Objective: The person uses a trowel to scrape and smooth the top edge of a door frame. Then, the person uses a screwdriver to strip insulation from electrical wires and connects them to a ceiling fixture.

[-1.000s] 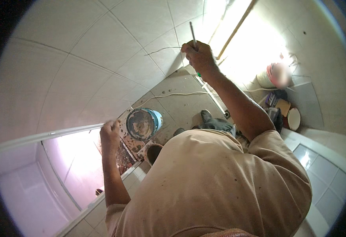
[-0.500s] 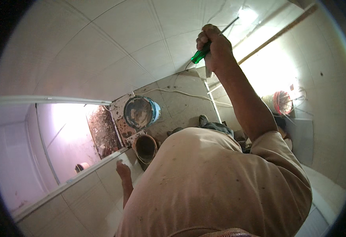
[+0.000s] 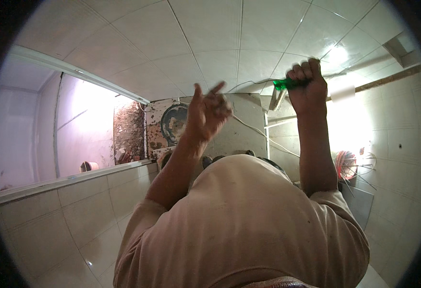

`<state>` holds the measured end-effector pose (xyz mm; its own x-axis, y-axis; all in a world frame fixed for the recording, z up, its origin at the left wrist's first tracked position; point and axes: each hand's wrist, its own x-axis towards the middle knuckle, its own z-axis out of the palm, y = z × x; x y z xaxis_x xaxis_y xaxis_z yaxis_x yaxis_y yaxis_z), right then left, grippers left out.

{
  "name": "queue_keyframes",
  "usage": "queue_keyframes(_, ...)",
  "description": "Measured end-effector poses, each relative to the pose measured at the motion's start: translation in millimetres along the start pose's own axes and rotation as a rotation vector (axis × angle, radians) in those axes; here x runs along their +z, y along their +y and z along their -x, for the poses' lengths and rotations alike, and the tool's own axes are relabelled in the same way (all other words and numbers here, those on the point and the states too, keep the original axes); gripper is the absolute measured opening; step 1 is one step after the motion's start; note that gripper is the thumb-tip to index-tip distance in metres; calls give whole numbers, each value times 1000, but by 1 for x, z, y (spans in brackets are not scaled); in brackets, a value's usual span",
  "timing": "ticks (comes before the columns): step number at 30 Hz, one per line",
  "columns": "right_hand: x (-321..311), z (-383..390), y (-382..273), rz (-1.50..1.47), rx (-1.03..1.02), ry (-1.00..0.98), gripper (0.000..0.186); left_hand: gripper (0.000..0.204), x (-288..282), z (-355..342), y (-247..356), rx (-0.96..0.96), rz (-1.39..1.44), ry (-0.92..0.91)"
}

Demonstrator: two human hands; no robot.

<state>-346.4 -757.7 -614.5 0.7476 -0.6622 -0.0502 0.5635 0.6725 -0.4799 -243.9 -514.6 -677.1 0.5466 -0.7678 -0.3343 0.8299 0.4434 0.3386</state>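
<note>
My right hand is closed round a screwdriver, its translucent green handle sticking out to the left of the fist. The shaft is hard to make out beyond the hand. Raised in front of the tiled wall, my left hand holds nothing. Its fingers are spread and somewhat smeared by motion. Behind that hand and forearm, a round bucket with greyish material in it is partly hidden. A thin cable runs across the floor between my two arms.
To the left, a white-framed opening shows soil and rubble beyond it. A wooden strip slants along the right wall, near a bright light. Lower right stands a reddish container with thin rods sticking out.
My left hand has risen from low at the left to before the wall, fingers spread. My right hand, still holding the screwdriver, has shifted right and lower. The view has turned.
</note>
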Motion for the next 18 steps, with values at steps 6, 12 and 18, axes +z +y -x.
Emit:
queue_keyframes(6, -107, 21, -10, 46, -63, 489, 26, 36, 5, -44, 62, 297, -30, -158)
queue_keyframes(12, -227, 72, 15, 1305, 549, 235, 26, 38, 33, -45, 57, 380, -623, -125)
queue_keyframes(18, -68, 95, 6, 1493, 404, 65, 25, 39, 42, -18, 64, 266, -1301, -102)
